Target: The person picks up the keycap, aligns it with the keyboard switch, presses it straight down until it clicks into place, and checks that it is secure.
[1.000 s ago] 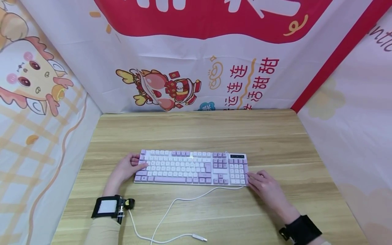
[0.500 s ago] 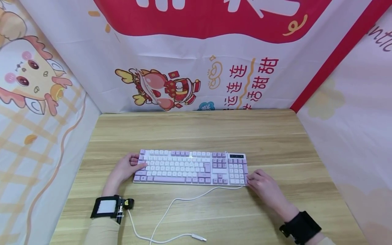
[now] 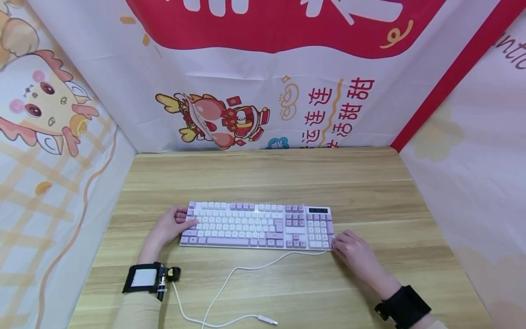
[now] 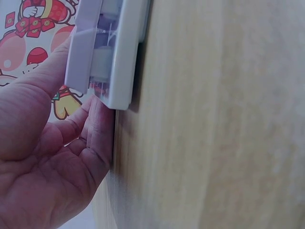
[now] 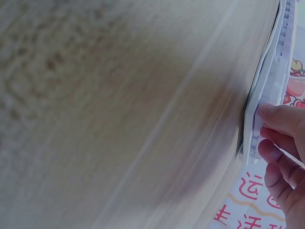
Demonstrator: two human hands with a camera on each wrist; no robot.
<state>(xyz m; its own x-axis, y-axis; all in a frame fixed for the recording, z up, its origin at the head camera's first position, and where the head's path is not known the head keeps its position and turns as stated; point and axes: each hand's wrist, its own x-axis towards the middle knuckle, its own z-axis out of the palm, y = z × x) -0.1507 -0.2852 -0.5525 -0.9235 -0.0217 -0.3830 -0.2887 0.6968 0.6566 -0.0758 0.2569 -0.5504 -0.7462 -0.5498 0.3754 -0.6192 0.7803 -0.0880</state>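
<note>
A white and lilac keyboard (image 3: 240,226) lies flat on the wooden table, its number pad on the right. My left hand (image 3: 168,226) grips its left end. The thumb is on the edge keys, and in the left wrist view the other fingers (image 4: 97,126) reach the lower edge of the case. At the opposite end, my right hand (image 3: 355,251) pinches the lower right corner. In the right wrist view, the thumb (image 5: 274,114) touches the keyboard's side (image 5: 259,109), with the other fingers curled beside it. Part of that contact is hidden.
A white cable (image 3: 263,265) runs from under the keyboard's right part toward the front, ending in a plug (image 3: 267,319). The wooden table (image 3: 263,178) is bounded by printed cloth walls at the back, left and right.
The fingers of my right hand have shifted slightly at the keyboard's right edge and look more curled. The keyboard and my left hand have stayed in place.
</note>
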